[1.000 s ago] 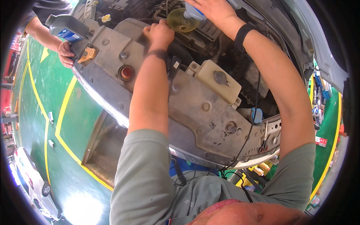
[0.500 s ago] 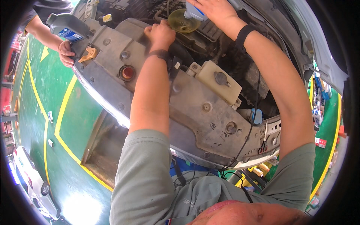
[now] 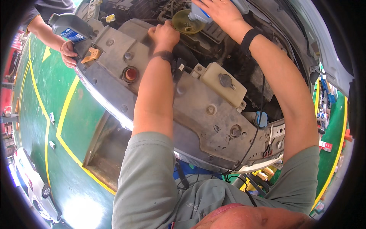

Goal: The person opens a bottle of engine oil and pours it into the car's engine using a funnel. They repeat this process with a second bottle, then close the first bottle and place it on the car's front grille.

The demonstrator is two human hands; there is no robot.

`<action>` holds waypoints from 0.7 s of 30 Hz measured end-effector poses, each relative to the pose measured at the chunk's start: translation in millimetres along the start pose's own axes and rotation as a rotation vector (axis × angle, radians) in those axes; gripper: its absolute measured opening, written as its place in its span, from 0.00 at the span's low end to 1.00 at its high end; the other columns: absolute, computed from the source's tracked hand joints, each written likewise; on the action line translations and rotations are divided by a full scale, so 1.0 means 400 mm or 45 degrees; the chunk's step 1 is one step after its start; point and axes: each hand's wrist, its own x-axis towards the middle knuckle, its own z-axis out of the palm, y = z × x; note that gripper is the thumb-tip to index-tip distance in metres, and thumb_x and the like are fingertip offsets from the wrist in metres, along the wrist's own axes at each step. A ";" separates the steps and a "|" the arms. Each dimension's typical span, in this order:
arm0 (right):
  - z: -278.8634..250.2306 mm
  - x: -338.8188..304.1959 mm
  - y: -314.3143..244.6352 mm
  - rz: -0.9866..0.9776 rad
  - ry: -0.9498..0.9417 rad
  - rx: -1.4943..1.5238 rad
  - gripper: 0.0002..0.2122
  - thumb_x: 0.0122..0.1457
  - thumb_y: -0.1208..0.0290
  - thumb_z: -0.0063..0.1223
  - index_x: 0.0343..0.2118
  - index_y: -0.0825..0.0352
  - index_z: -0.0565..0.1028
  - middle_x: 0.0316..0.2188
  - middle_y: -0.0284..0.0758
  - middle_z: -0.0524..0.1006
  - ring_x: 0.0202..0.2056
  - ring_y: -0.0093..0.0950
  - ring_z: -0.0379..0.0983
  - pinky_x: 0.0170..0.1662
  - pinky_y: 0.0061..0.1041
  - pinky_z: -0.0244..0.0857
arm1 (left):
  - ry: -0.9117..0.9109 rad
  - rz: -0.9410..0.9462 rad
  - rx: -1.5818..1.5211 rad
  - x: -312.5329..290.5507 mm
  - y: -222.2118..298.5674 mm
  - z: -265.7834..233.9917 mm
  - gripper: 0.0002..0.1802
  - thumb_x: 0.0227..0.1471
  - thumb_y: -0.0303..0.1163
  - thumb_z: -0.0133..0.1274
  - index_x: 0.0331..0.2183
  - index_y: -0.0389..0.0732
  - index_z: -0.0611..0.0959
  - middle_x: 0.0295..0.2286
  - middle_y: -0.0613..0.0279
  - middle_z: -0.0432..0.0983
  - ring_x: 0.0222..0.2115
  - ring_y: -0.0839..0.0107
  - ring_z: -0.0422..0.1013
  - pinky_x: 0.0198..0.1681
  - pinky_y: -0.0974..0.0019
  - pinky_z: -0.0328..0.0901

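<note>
My right hand [image 3: 225,17] is at the far side of the engine bay, wrapped over a pale grey-blue bottle [image 3: 199,14] with a blue label. The bottle is tipped, its neck over a translucent yellow funnel [image 3: 189,27]. Inside the funnel, the bottom looks dark; I cannot make out a stream. My left hand [image 3: 164,36] is closed against the funnel's left side, at the edge of the grey plastic cover [image 3: 190,110]. Its fingertips are hidden, so what it grips does not show. Both wrists wear dark bands.
Another person's hand [image 3: 68,54] rests on the car's front edge, beside a dark grey bottle [image 3: 72,28] and an orange-brown latch [image 3: 90,55]. Nearer are an open filler hole [image 3: 130,74], a cream reservoir [image 3: 222,84], a blue cap [image 3: 261,119], a hanging black cable [image 3: 253,138] and scissors [image 3: 267,152].
</note>
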 end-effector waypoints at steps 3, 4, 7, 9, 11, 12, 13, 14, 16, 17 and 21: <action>-0.025 -0.018 0.011 -0.015 -0.042 -0.033 0.29 0.69 0.62 0.44 0.72 0.59 0.58 0.69 0.34 0.61 0.71 0.38 0.53 0.75 0.50 0.36 | -0.008 -0.006 0.007 0.000 0.002 -0.004 0.23 0.52 0.49 0.64 0.48 0.53 0.83 0.41 0.68 0.84 0.51 0.65 0.73 0.57 0.52 0.48; 0.001 -0.011 0.002 -0.007 -0.042 0.004 0.29 0.69 0.62 0.45 0.72 0.59 0.57 0.69 0.34 0.61 0.71 0.38 0.52 0.75 0.50 0.36 | -0.013 -0.008 0.013 0.000 0.005 -0.004 0.23 0.52 0.49 0.64 0.48 0.53 0.83 0.41 0.68 0.84 0.51 0.65 0.73 0.57 0.52 0.48; 0.035 -0.010 -0.011 0.027 -0.033 0.079 0.29 0.69 0.63 0.44 0.73 0.59 0.57 0.69 0.35 0.61 0.71 0.39 0.53 0.75 0.50 0.37 | 0.001 -0.006 0.035 -0.003 0.006 -0.007 0.23 0.53 0.50 0.63 0.49 0.53 0.83 0.41 0.67 0.84 0.52 0.65 0.73 0.57 0.52 0.49; 0.043 -0.014 -0.017 0.074 -0.048 0.141 0.30 0.68 0.63 0.47 0.72 0.60 0.57 0.69 0.36 0.62 0.70 0.39 0.54 0.74 0.50 0.39 | 0.030 0.021 0.015 -0.009 0.003 -0.010 0.18 0.54 0.44 0.56 0.46 0.52 0.83 0.40 0.63 0.85 0.50 0.64 0.74 0.57 0.50 0.51; 0.048 -0.021 -0.022 0.145 -0.086 0.227 0.32 0.65 0.63 0.54 0.71 0.60 0.59 0.67 0.38 0.63 0.68 0.39 0.56 0.73 0.50 0.42 | 0.037 0.036 0.006 -0.010 0.001 -0.014 0.16 0.55 0.42 0.53 0.45 0.52 0.83 0.39 0.60 0.85 0.50 0.64 0.75 0.58 0.50 0.52; 0.034 -0.030 -0.020 0.208 -0.146 0.381 0.35 0.62 0.62 0.58 0.71 0.60 0.60 0.67 0.39 0.63 0.68 0.39 0.56 0.73 0.51 0.42 | 0.030 0.034 0.006 -0.009 -0.005 -0.013 0.17 0.55 0.42 0.53 0.45 0.52 0.83 0.40 0.60 0.85 0.50 0.64 0.75 0.58 0.50 0.52; 0.009 -0.046 -0.017 0.272 -0.208 0.534 0.37 0.59 0.62 0.61 0.71 0.60 0.60 0.66 0.40 0.63 0.68 0.40 0.56 0.72 0.51 0.42 | 0.023 0.034 0.005 -0.009 -0.007 -0.015 0.17 0.55 0.42 0.53 0.45 0.52 0.83 0.40 0.60 0.85 0.50 0.64 0.75 0.58 0.50 0.52; -0.003 -0.057 -0.014 0.336 -0.270 0.688 0.40 0.56 0.62 0.65 0.71 0.60 0.60 0.66 0.41 0.62 0.67 0.40 0.56 0.71 0.52 0.43 | 0.033 0.032 0.011 -0.010 -0.007 -0.015 0.16 0.55 0.42 0.53 0.45 0.52 0.83 0.39 0.60 0.85 0.50 0.64 0.75 0.58 0.50 0.51; 0.144 -0.098 -0.090 0.554 0.126 0.473 0.39 0.46 0.64 0.71 0.64 0.64 0.66 0.55 0.44 0.73 0.55 0.40 0.69 0.60 0.45 0.63 | 0.045 0.048 0.018 -0.016 0.014 -0.017 0.16 0.55 0.42 0.52 0.45 0.52 0.84 0.39 0.61 0.85 0.49 0.64 0.75 0.58 0.50 0.51; 0.173 -0.109 -0.117 0.630 0.037 0.598 0.48 0.42 0.60 0.73 0.68 0.63 0.60 0.58 0.46 0.71 0.57 0.46 0.68 0.59 0.49 0.63 | 0.053 0.046 0.008 -0.015 0.012 -0.013 0.16 0.54 0.41 0.52 0.44 0.52 0.84 0.39 0.61 0.85 0.49 0.64 0.75 0.58 0.50 0.51; 0.144 -0.124 -0.120 0.890 -0.253 1.257 0.60 0.36 0.56 0.77 0.73 0.59 0.51 0.65 0.46 0.65 0.63 0.53 0.63 0.63 0.56 0.59 | 0.078 0.046 -0.018 -0.008 -0.003 -0.003 0.16 0.54 0.40 0.51 0.44 0.52 0.84 0.38 0.61 0.85 0.48 0.64 0.76 0.58 0.49 0.50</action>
